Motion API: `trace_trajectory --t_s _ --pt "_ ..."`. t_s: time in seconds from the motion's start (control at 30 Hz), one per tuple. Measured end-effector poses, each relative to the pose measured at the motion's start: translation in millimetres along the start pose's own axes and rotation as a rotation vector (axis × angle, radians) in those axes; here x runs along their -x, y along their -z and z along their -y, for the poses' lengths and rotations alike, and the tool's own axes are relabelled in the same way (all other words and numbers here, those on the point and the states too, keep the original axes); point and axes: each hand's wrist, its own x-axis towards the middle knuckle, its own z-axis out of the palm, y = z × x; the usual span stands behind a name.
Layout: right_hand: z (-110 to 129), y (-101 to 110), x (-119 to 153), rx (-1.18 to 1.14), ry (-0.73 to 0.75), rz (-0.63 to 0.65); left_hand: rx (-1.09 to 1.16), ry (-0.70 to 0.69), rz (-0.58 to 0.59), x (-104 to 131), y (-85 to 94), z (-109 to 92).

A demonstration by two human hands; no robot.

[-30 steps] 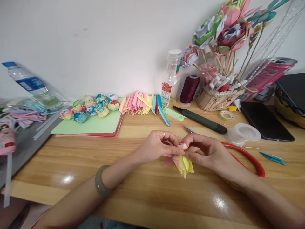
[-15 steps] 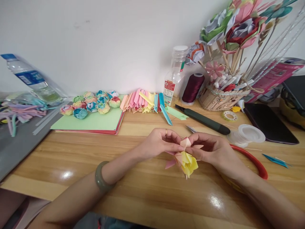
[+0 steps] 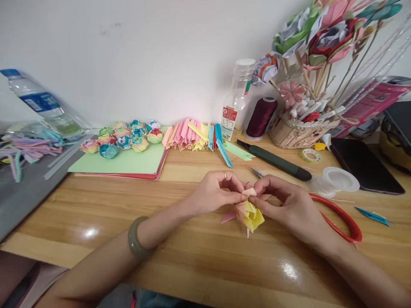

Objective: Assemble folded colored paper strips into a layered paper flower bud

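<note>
A folded paper flower [image 3: 252, 216], yellow at its middle with pink and peach petals around it, is held above the table between both hands. My left hand [image 3: 221, 193] pinches a pale peach petal at the flower's top with thumb and fingers. From the other side my right hand [image 3: 282, 201] pinches the same area, its thumb against the petal's edge. Pink paper points stick out to the left and below. Behind my right hand lie scissors with a red handle [image 3: 355, 233], their blade tip showing past the fingers.
Finished small paper flowers [image 3: 123, 139] sit on green paper sheets [image 3: 118, 164] at the back left. Beside them stand folded paper strips [image 3: 184, 134]. A bottle [image 3: 237, 98], purple thread spool [image 3: 261, 117], craft knife [image 3: 279, 161], clear spool [image 3: 340, 179] and phone [image 3: 366, 164] lie behind my hands.
Both hands keep their pinch on the flower. The flower has tipped and shifted slightly left and up, and the peach petal is bent lower between the fingers. The view has moved a little.
</note>
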Motion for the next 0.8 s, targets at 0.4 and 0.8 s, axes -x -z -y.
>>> trace_trajectory --t_s 0.4,0.8 --pt "-9 3 4 0.467 0.469 -0.12 -0.46 -0.428 -0.242 7 -9.1 15" --pt "-4 9 2 0.545 0.637 -0.151 -0.116 -0.261 -0.123 7 -5.1 -1"
